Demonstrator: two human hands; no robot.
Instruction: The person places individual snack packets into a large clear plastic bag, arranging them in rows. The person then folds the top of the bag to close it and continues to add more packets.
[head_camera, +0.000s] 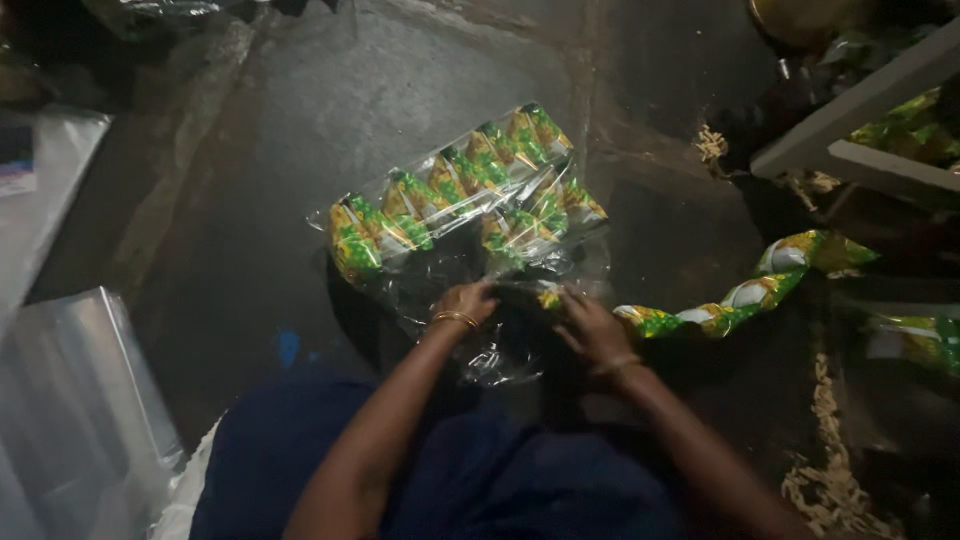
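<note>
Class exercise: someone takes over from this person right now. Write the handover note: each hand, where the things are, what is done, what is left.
Left hand: on the open end of the clear plastic bag, grip unclear.
Right hand: at the same opening, by a sachet.
Bag lies on the dark floor.
Done: two rows of green-yellow sachets inside.
Left: bag unsealed; a sachet strip lies outside to the right.

A clear plastic bag (470, 215) lies on the dark floor in the middle. It is filled with two rows of small green and yellow packets (450, 190). To the right, a strip of joined packets (740, 295) in the same colours lies beside the bag. More green packets (905, 130) are at the right edge. Clear plastic sheets (70, 400) lie at the left.
</note>
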